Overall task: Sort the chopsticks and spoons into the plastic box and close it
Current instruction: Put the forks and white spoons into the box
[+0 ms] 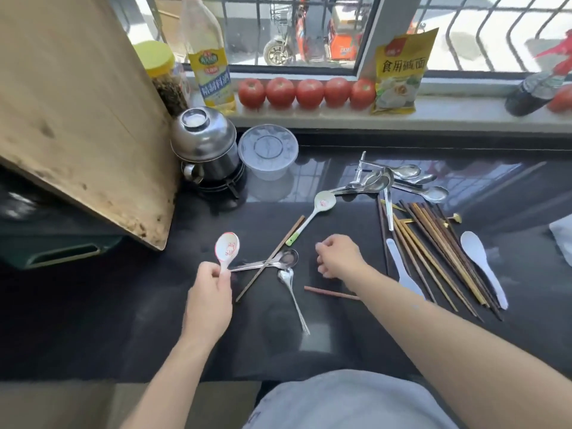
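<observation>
The left hand has its grip pinched on the handle of a white ceramic spoon with red pattern, lifted clear near the table's front edge, seemingly for sorting toward the gathered brown wooden chopsticks at the right, while the right hand hovers loosely curled, holding nothing, and the clear round plastic box waits at the back edge.

A home kitchen: dark counter, tomatoes on the windowsill, steel pots (stacked).

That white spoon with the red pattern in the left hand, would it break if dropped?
Probably. The patterned spoon looks glazed like ceramic, so likely stiff and brittle against the hard dark counter. Its glossy handle may be slippery; the left hand pinches only its end.
</observation>
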A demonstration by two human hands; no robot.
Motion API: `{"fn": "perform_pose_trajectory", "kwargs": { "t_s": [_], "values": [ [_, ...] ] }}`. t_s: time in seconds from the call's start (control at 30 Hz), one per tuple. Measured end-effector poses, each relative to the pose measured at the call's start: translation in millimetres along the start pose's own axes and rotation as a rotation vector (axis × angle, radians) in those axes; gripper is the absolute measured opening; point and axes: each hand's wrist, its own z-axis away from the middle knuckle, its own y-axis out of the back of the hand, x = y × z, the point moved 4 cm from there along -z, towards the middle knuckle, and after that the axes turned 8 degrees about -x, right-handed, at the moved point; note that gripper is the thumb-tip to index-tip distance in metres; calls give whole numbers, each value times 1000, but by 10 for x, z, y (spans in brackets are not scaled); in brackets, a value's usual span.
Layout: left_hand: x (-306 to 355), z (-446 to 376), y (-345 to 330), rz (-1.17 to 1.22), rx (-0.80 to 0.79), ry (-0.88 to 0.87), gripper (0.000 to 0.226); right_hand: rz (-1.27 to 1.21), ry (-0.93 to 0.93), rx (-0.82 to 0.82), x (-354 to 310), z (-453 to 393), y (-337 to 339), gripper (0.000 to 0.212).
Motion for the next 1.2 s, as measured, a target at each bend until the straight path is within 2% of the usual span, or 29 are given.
{"fn": "perform_pose_trajectory", "kwargs": {
  "t_s": [0.1, 0.2, 0.33, 0.43, 0.5, 0.57, 0.67, 0.77, 0.87, 1.0, 1.1, 1.2],
  "values": [
    [9, 105, 76, -27, 31, 15, 34, 17, -11, 194, -353, -498, 69, 39],
    [29, 198, 156, -36, 39, 21, 38, 3, -56, 294, -510, -585, 3, 40],
    [22, 230, 122, 32, 14, 59, 32, 40, -80, 288, -490, -674, -86, 34],
    [128, 232, -28, 123, -46, 73, 28, 39, -36, 274, -457, -554, 66, 39],
    [289, 231, -146, 135, -84, 56, 29, 38, 40, 268, -387, -300, 235, 29],
    [475, 241, -292, 157, -122, 43, 32, 26, 130, 227, -157, 74, 392, 28],
    [803, 304, -627, 221, -209, 17, 34, -126, 195, 153, 486, 718, 688, 26],
    [1207, 414, -1140, 276, -352, 6, 28, -293, 178, 132, 1113, 1195, 1223, 19],
    [1577, 565, -1803, 271, -504, 10, 23, -350, 163, 278, 1681, 1489, 1976, 19],
    [2095, 894, -2690, 100, -693, -37, 27, -152, 202, 430, 2281, 1588, 2931, 23],
    [2518, 1143, -3347, 136, -701, -33, 30, -5, 248, 454, 2529, 1500, 3673, 15],
    [2931, 1309, -4099, 277, -686, 72, 25, 30, 325, 418, 2687, 1239, 4508, 10]
  ]
}}
